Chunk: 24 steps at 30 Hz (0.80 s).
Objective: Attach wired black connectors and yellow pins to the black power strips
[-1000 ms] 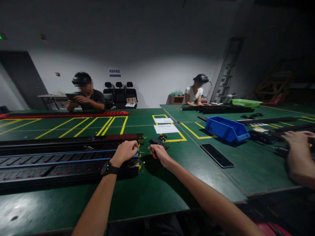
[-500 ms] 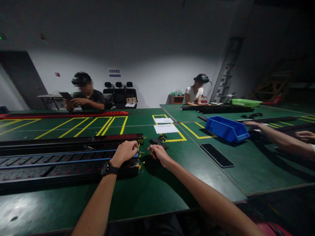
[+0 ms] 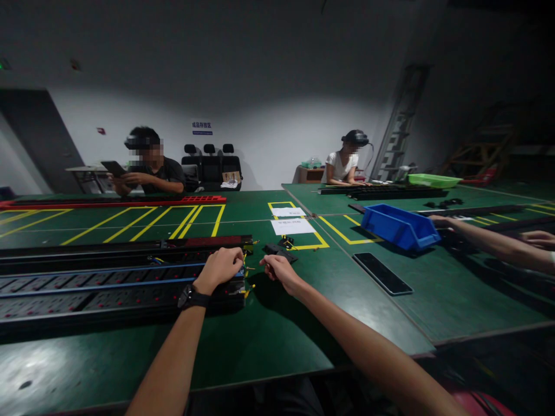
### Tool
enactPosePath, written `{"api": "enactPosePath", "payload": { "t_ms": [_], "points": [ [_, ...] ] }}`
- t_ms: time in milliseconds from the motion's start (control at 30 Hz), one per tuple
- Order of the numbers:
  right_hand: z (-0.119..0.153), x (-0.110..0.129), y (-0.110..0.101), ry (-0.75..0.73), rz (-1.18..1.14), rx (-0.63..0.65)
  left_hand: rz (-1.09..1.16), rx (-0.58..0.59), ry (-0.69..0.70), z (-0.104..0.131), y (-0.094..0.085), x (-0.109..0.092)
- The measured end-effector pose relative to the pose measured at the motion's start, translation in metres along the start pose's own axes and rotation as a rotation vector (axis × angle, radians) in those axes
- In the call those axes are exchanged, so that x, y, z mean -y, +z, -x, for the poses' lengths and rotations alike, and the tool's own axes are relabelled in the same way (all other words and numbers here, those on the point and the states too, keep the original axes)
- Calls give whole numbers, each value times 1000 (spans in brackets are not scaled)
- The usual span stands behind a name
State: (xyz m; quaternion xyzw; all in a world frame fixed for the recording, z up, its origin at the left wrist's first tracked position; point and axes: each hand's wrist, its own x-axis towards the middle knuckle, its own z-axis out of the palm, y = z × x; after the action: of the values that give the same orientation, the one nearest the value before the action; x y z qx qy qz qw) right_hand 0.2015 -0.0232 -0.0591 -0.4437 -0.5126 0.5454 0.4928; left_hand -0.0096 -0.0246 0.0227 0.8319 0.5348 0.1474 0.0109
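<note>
Long black strips (image 3: 139, 292) with red dots and blue edging lie side by side at the left. My left hand (image 3: 222, 267), with a watch at its wrist, is closed over their right end, its fingertips mostly hidden. Yellow-tipped wires (image 3: 250, 291) stick out of that end. Just to the right, my right hand (image 3: 280, 271) is held in a pinch, thumb and forefinger together; anything between them is too small to make out. Small black parts (image 3: 277, 251) lie on the green table (image 3: 303, 335) right behind my right hand.
A phone (image 3: 382, 274) lies to the right, with a blue bin (image 3: 399, 227) behind it. Paper sheets (image 3: 293, 226) lie inside yellow tape. A co-worker's arm (image 3: 485, 238) reaches in from the right. Two people sit across the table, near a red strip (image 3: 203, 200) and a green tray (image 3: 433, 181).
My hands stay where they were. The person at the far left has shifted the phone slightly left; the co-worker's arm at the right has moved a little.
</note>
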Motion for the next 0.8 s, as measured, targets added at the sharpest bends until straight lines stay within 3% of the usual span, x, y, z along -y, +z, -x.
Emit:
{"api": "enactPosePath", "payload": {
  "t_ms": [800],
  "points": [
    [2, 3, 1, 21, 10, 16, 2, 6, -8, 0, 1, 1]
  ]
}}
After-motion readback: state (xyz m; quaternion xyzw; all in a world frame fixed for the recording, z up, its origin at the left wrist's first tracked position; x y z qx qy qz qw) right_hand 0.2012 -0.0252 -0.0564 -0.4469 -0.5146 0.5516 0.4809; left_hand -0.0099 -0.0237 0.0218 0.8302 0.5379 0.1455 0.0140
